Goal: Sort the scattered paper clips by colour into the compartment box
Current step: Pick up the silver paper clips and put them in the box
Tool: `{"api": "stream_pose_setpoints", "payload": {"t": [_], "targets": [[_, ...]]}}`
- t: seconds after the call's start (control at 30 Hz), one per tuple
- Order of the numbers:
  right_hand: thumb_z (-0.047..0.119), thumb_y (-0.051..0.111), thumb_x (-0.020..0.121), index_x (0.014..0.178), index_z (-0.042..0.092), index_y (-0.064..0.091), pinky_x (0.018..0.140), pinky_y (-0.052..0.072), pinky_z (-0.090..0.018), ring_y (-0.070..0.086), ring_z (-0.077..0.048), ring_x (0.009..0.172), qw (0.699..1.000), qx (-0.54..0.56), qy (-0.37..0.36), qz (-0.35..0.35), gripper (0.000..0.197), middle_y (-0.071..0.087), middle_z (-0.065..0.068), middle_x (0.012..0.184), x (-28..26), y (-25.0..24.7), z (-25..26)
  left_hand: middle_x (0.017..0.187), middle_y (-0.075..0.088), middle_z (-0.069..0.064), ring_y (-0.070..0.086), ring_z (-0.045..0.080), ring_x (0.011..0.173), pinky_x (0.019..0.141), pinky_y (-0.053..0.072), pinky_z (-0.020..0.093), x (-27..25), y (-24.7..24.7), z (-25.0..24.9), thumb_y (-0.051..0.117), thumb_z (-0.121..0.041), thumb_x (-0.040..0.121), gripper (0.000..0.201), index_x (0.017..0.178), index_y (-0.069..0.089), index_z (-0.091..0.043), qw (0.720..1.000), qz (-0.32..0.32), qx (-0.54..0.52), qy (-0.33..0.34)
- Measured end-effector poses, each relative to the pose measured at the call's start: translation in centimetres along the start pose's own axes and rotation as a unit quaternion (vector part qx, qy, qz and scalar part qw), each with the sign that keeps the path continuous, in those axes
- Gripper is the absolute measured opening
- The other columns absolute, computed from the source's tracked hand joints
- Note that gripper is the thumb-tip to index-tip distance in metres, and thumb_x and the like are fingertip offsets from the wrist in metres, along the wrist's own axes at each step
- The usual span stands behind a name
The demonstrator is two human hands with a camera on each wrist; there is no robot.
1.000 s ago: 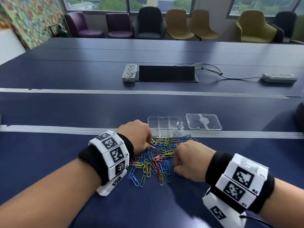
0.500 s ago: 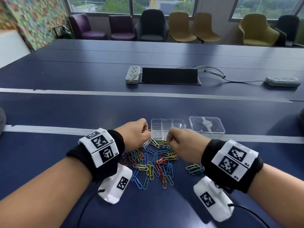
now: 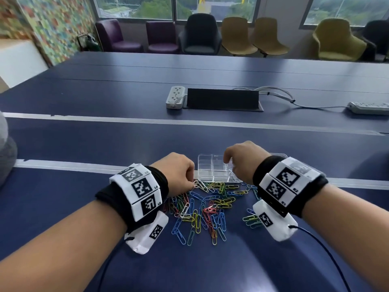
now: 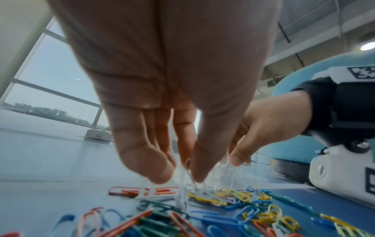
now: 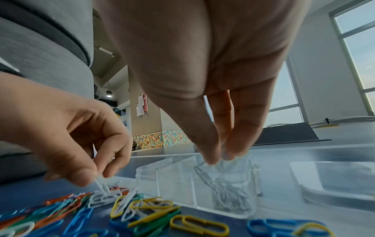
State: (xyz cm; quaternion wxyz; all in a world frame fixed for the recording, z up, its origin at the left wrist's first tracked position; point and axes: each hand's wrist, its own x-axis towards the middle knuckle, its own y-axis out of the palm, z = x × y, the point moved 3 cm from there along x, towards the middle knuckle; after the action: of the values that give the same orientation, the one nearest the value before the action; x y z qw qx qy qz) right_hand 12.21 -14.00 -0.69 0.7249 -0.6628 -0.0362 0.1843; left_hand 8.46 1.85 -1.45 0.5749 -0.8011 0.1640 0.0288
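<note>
Hands bent downward: left hand (image 3: 179,173) pinches white clips (image 4: 187,190) at the pile's far edge; right hand (image 3: 242,163) pinches white clips over the compartment box (image 3: 207,167), near-right cell.

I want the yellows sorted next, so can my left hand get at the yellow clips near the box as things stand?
Probably yes, once free. The left hand is pinching white clips, and the yellow clips lie uncovered just beside it, before the compartment box. The right hand is over the box, not over them.
</note>
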Motion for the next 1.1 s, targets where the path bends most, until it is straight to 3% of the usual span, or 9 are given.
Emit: {"api": "stream_pose_setpoints", "payload": {"t": [0.13, 0.2, 0.3, 0.37, 0.47, 0.63, 0.8, 0.9, 1.1], "targets": [[0.005, 0.053, 0.087, 0.12, 0.02, 0.06, 0.088, 0.047, -0.03, 0.059, -0.028, 0.109, 1.0, -0.011, -0.009, -0.002, 0.037, 0.061, -0.008, 0.121, -0.3, 0.3, 0.2, 0.068, 0.053, -0.011, 0.052, 0.007, 0.065, 0.054, 0.041, 0.015, 0.1, 0.1, 0.5, 0.062, -0.011, 0.081, 0.019, 0.068, 0.053, -0.022, 1.0, -0.019, -0.005, -0.009], [0.006, 0.052, 0.088, 0.12, 0.022, 0.06, 0.083, 0.046, -0.028, 0.06, -0.027, 0.107, 1.0, -0.007, -0.012, -0.006, 0.036, 0.061, -0.006, 0.12, -0.6, 0.3, 0.1, 0.079, 0.057, -0.007, 0.056, 0.013, 0.076, 0.063, 0.043, 0.019, 0.2, 0.2, 0.4, 0.054, -0.008, 0.084, 0.014, 0.086, 0.058, -0.021, 1.0, -0.014, -0.025, -0.009], [0.01, 0.052, 0.088, 0.118, 0.026, 0.059, 0.076, 0.043, -0.027, 0.06, -0.025, 0.105, 1.0, 0.005, -0.018, -0.015, 0.035, 0.061, -0.002, 0.117, -0.9, 0.4, 0.2, 0.107, 0.058, 0.005, 0.055, 0.021, 0.099, 0.085, 0.043, 0.025, 0.4, 0.5, 0.1, 0.039, -0.009, 0.091, 0.03, 0.114, 0.058, -0.016, 1.0, 0.017, -0.011, -0.022], [0.014, 0.052, 0.088, 0.116, 0.027, 0.06, 0.075, 0.044, -0.028, 0.06, -0.025, 0.104, 0.999, 0.013, -0.023, -0.023, 0.032, 0.062, -0.001, 0.114, -1.2, 0.3, 0.6, 0.115, 0.057, 0.01, 0.053, 0.024, 0.104, 0.088, 0.041, 0.027, 0.7, 0.7, -0.3, 0.033, -0.012, 0.093, 0.029, 0.108, 0.058, -0.009, 1.0, 0.014, -0.002, -0.026], [0.014, 0.052, 0.087, 0.106, 0.024, 0.067, 0.081, 0.051, -0.031, 0.063, -0.028, 0.099, 0.999, 0.025, -0.04, -0.02, 0.026, 0.067, -0.005, 0.108, -1.4, 0.5, 1.5, 0.111, 0.057, 0.011, 0.049, 0.025, 0.094, 0.077, 0.036, 0.028, 1.0, 0.8, -0.7, 0.032, -0.015, 0.094, 0.02, 0.096, 0.051, -0.009, 0.999, 0.011, 0.014, -0.039], [0.013, 0.054, 0.084, 0.093, 0.016, 0.074, 0.075, 0.054, -0.03, 0.066, -0.028, 0.086, 0.998, 0.036, -0.045, 0.005, 0.023, 0.071, -0.008, 0.095, -1.4, 0.4, 2.7, 0.101, 0.062, 0.002, 0.057, 0.02, 0.092, 0.072, 0.041, 0.026, 1.0, 1.1, -0.4, 0.057, -0.032, 0.083, 0.019, 0.093, 0.058, -0.016, 0.996, -0.003, 0.066, -0.051], [0.013, 0.053, 0.082, 0.085, 0.011, 0.071, 0.071, 0.055, -0.031, 0.061, -0.027, 0.074, 0.998, 0.013, -0.055, 0.016, 0.019, 0.07, -0.01, 0.089, -1.2, 1.0, 3.8, 0.105, 0.067, 0.003, 0.062, 0.021, 0.1, 0.071, 0.042, 0.025, 1.3, 1.7, -0.2, 0.065, -0.029, 0.083, 0.016, 0.093, 0.068, -0.016, 0.995, -0.012, 0.085, -0.049], [0.016, 0.057, 0.085, 0.09, 0.009, 0.069, 0.076, 0.055, -0.035, 0.063, -0.03, 0.083, 0.997, -0.01, -0.064, 0.033, 0.015, 0.068, -0.011, 0.096, -1.3, 1.9, 4.8, 0.105, 0.067, 0.004, 0.062, 0.021, 0.099, 0.071, 0.043, 0.025, 1.4, 1.7, -0.2, 0.063, -0.024, 0.085, 0.012, 0.092, 0.068, -0.016, 0.996, -0.006, 0.07, -0.05], [0.024, 0.056, 0.091, 0.107, 0.004, 0.061, 0.081, 0.051, -0.04, 0.062, -0.034, 0.102, 0.997, -0.026, -0.062, 0.032, 0.026, 0.062, -0.015, 0.11, -1.4, 2.1, 5.7, 0.114, 0.062, 0.003, 0.057, 0.021, 0.107, 0.079, 0.041, 0.027, 1.2, 1.3, 0.0, 0.055, -0.025, 0.092, 0.016, 0.103, 0.062, -0.016, 0.998, 0.01, 0.047, -0.051]]}}
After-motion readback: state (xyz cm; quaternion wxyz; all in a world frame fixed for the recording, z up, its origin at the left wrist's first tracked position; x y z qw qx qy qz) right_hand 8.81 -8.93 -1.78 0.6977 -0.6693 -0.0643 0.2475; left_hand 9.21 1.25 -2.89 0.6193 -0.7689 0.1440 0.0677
